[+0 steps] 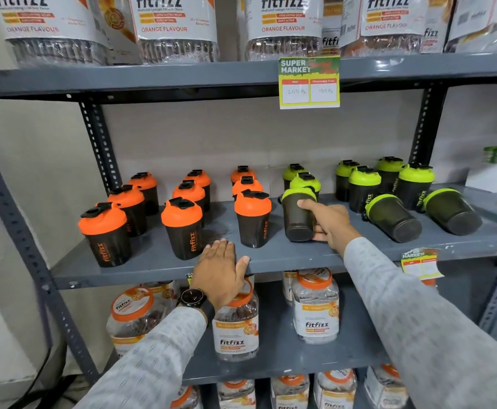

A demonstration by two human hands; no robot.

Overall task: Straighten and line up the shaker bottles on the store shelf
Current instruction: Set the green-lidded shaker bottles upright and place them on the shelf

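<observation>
On the grey middle shelf [158,270] stand several black shakers with orange lids [182,228] in rows at the left, all upright. To the right are green-lidded shakers [415,184]; several stand at the back. My right hand [329,224] grips one green-lidded shaker [295,216] that is tipped with its base toward me. Two more green-lidded shakers [391,218] [452,211] lie on their sides at the right front. My left hand [220,270] rests flat on the shelf's front edge, fingers apart, holding nothing.
Large Fitfizz jars [179,28] fill the shelf above, and a price tag [309,82] hangs from its edge. More Fitfizz jars [315,308] stand on the lower shelves. Perforated uprights [99,146] frame the bay. A white box [495,175] sits at the far right.
</observation>
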